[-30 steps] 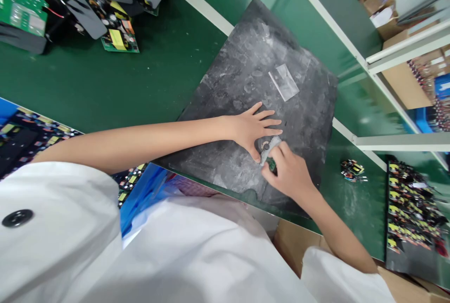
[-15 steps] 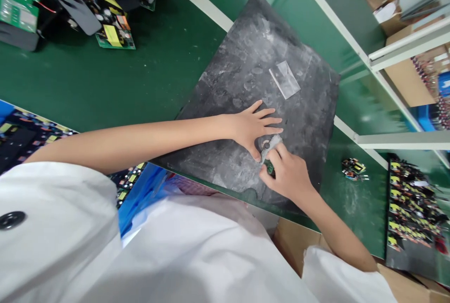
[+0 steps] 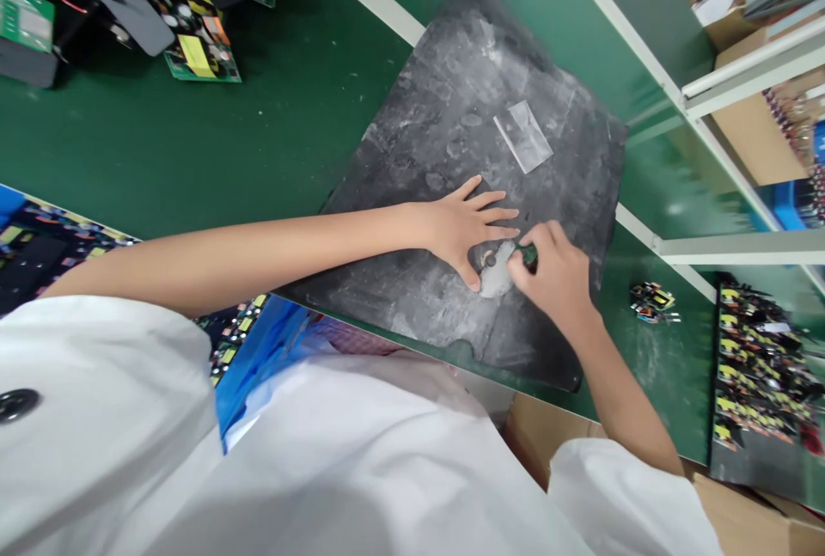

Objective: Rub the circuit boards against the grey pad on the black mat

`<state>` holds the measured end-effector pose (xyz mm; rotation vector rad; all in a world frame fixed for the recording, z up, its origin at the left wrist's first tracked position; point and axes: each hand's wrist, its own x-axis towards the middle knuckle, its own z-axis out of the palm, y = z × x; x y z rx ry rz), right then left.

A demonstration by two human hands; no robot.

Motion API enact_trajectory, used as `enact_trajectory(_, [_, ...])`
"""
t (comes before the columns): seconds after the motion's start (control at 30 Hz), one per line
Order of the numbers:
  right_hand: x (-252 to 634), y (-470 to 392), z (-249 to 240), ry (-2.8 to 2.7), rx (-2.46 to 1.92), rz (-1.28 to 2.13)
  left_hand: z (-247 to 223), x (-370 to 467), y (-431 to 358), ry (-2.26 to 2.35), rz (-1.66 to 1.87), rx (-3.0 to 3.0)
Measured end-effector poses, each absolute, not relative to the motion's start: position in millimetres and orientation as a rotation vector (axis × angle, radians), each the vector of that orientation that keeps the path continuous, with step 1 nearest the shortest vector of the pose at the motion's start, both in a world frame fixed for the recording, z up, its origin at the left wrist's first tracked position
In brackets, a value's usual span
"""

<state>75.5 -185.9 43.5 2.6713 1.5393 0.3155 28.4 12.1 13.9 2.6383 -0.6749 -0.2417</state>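
Observation:
My left hand [image 3: 461, 225] lies flat on a worn black mat [image 3: 418, 135], fingers spread. Its thumb is beside a whitish patch [image 3: 496, 277] with a small ring-like piece [image 3: 488, 259] at the patch's upper left. Right of the patch, my right hand [image 3: 547, 268] is closed on a small green object [image 3: 528, 257], mostly covered by the fingers. Farther up the mat lies a clear flat rectangular piece [image 3: 523, 137].
Circuit boards with black plates [image 3: 199, 58] are at the upper left. A small cluster of parts [image 3: 653, 302] sits right of the mat, and a tray of assemblies [image 3: 751, 449] is farther right. White frame bars [image 3: 741, 250] cross the right side.
My right hand has moved up and to the right with the green object, off the whitish patch, which now shows more fully. My left hand stays nearly in place.

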Motion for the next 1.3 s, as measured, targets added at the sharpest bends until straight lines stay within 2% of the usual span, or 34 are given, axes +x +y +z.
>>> enact_trajectory(0.23, [55, -188, 46, 1.814, 2.462, 0.194, 13, 28, 12, -0.68, -0.231, 2.625])
enact_trajectory(0.47, [82, -186, 44, 1.521, 2.589, 0.433, 18, 28, 13, -0.676, -0.304, 2.633])
enact_trajectory(0.63, [57, -192, 47, 1.749, 2.482, 0.277, 20, 26, 14, -0.731, -0.341, 2.636])
enact_trajectory(1.03, [92, -203, 56, 1.531, 3.028, 0.168, 19, 25, 17, -0.752, -0.263, 2.563])
enact_trajectory(1.3, [78, -204, 55, 1.542, 3.046, 0.108, 19, 21, 15, -0.762, -0.127, 2.491])
